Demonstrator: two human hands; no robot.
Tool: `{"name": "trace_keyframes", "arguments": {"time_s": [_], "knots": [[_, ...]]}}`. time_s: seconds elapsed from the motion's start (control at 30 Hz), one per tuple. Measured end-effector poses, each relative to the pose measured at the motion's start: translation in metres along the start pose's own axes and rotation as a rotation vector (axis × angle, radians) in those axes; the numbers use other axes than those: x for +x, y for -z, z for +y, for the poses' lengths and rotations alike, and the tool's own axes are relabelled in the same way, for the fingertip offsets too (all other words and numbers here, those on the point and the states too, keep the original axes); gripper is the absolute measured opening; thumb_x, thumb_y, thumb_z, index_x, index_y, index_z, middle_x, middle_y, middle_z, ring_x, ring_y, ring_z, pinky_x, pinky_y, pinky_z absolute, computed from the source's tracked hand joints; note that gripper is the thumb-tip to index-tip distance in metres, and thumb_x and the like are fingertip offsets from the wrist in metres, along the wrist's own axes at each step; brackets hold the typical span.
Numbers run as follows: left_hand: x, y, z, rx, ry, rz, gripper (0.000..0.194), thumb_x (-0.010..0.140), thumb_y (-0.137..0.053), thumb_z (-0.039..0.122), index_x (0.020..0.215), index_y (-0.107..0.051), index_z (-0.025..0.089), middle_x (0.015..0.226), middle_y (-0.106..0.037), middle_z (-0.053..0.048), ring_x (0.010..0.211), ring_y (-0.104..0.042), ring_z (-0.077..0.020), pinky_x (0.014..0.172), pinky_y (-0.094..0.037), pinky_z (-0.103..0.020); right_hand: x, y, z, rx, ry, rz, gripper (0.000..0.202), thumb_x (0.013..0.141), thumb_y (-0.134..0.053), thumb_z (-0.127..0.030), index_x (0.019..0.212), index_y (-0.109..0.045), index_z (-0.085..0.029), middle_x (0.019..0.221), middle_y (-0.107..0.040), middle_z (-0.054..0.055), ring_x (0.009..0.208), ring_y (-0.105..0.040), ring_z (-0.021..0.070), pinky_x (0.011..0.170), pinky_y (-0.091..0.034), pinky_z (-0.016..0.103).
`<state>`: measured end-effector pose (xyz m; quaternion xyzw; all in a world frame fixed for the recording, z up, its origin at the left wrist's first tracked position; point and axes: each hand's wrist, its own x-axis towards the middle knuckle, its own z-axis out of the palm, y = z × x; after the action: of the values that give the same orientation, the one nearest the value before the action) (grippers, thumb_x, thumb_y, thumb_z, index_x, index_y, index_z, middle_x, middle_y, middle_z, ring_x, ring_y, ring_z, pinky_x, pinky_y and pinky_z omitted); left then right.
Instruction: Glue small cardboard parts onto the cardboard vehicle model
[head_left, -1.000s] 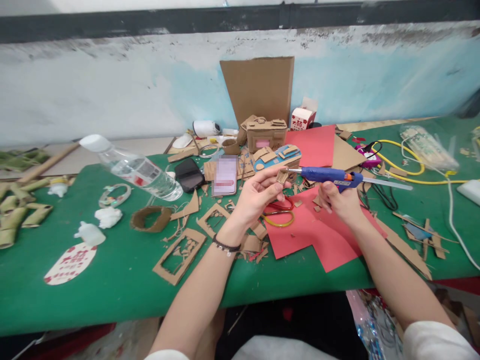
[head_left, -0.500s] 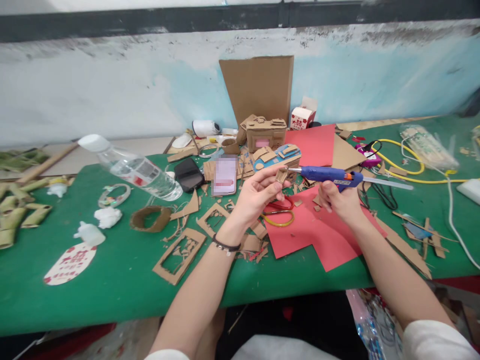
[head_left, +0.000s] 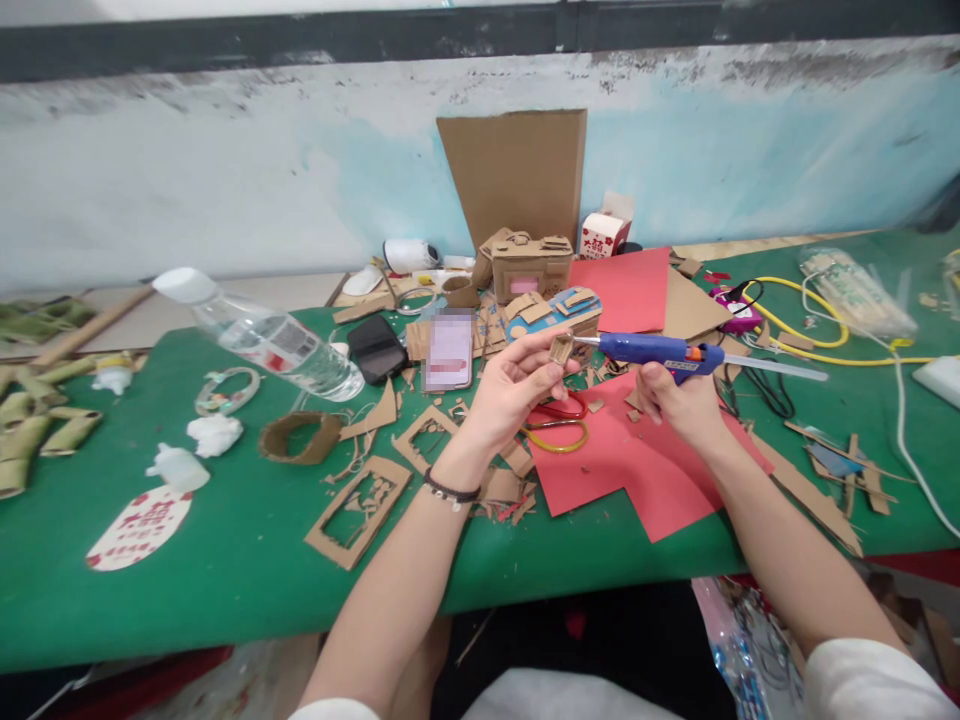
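Note:
A small cardboard piece is pinched between the fingertips of my left hand. My right hand grips a blue glue gun with a clear glue stick out of its back. The gun's metal nozzle points left and is at the edge of the cardboard piece; whether glue is coming out is too small to tell. Below my hands are red paper and scissors with red and yellow handles, partly hidden by my left hand.
A water bottle leans at a slant on the left of the green table. A phone, a cardboard box model and cardboard scraps stand or lie in the middle. A yellow cable runs at right.

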<state>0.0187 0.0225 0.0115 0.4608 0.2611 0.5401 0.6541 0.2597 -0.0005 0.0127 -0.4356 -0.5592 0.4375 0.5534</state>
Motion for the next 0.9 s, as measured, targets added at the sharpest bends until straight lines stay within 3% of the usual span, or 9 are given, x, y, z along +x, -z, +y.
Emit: {"name": "trace_keyframes", "arguments": {"time_s": [0.23,0.43,0.7,0.9], "knots": [[0.000,0.001,-0.001,-0.002,-0.036,0.018,0.055,0.080,-0.102,0.040,0.127,-0.078,0.024,0.091,-0.084,-0.003,0.060,-0.070,-0.0097,0.065,-0.063,-0.025,0.000,0.002,-0.001,-0.009,0.026,-0.066,0.066,0.091,-0.078,-0.078,0.061,-0.056,-0.023,0.046,-0.051,-0.003,0.038,-0.047,0.0110,0.040,-0.040,0.028],[0.005,0.006,-0.003,0.036,-0.171,0.076,0.054,0.084,-0.099,0.042,0.129,-0.077,0.023,0.082,-0.082,0.000,0.055,-0.068,-0.0086,0.063,-0.061,-0.023,0.000,0.006,0.001,0.058,0.035,-0.159,0.054,0.094,-0.077,-0.074,0.089,-0.073,-0.021,0.082,-0.079,0.005,0.045,-0.058,0.0106,0.047,-0.049,0.029],[0.006,0.003,-0.002,0.204,-0.298,0.175,0.051,0.078,-0.102,0.044,0.115,-0.078,0.019,0.081,-0.082,-0.001,0.051,-0.069,-0.0100,0.051,-0.056,-0.021,-0.001,0.003,0.003,0.097,0.020,-0.176,0.057,0.088,-0.081,-0.077,0.089,-0.075,-0.020,0.085,-0.078,0.006,0.052,-0.064,0.0135,0.049,-0.051,0.029],[0.006,0.001,-0.003,0.206,-0.338,0.157,0.044,0.076,-0.103,0.039,0.107,-0.079,0.019,0.081,-0.082,-0.001,0.049,-0.068,-0.0088,0.048,-0.056,-0.019,-0.003,0.006,0.009,0.132,0.077,-0.201,0.056,0.094,-0.078,-0.073,0.074,-0.069,-0.022,0.060,-0.066,0.001,0.046,-0.059,0.0146,0.049,-0.049,0.031]]}}
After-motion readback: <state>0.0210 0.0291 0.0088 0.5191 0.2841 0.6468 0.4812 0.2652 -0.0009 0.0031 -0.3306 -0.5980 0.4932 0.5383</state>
